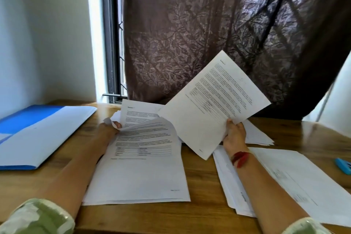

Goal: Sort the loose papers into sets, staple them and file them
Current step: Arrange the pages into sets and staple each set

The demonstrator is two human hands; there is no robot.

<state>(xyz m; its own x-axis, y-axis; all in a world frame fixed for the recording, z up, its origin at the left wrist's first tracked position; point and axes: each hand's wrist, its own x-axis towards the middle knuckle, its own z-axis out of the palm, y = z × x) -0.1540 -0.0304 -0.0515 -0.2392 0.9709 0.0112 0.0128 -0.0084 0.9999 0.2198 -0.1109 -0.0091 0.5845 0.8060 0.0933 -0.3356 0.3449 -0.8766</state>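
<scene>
Head view: gripping one printed white sheet (212, 104) in right hand (234, 135), thumb clamped on its lower edge, raised just right of central stack of printed white papers (142, 173). Pinching that stack's curled upper-left pages in left hand (112, 128). Left of stack, open blue plastic folder (38, 135); right of it, spread paper pile (284, 176).

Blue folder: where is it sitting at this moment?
In the head view the blue folder lies on the wooden table at the far left, by the wall, left of the left hand and the paper pile it grips.
</scene>
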